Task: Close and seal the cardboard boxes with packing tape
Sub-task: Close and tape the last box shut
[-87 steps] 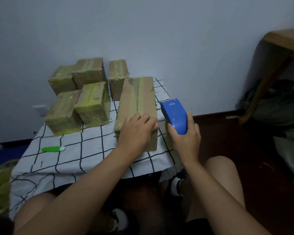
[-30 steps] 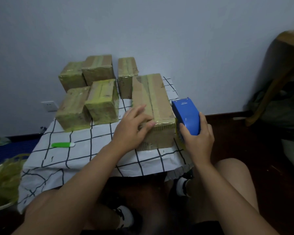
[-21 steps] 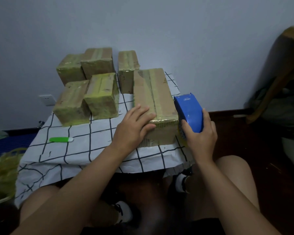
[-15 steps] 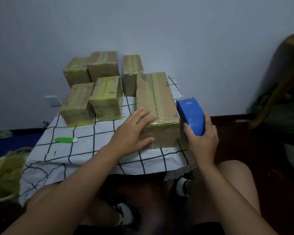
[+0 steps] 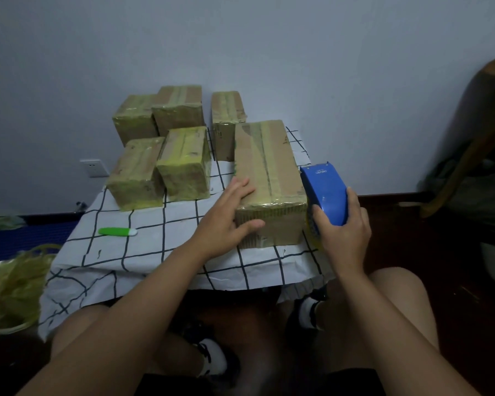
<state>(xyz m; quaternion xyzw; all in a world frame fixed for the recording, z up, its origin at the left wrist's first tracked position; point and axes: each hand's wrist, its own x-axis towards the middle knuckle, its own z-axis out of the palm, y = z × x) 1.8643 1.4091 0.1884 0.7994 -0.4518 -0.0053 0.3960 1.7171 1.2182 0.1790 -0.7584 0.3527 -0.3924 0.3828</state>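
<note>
Long box (image 5: 269,178): lies on the bench (image 5: 143,247) by its right edge, tape along the top.
Left hand (image 5: 226,221): grip loose, fingers flat on the box top, thumb on its near end.
Right hand (image 5: 343,232): grip tight around the blue tape holder (image 5: 325,192), which touches the box's right side.
Five taped boxes (image 5: 183,164): stand behind, to the left.
Green tool (image 5: 117,231): lies on the cloth, apart.

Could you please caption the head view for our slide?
Left hand steadies the long cardboard box while right hand holds the blue tape dispenser beside it.
</note>
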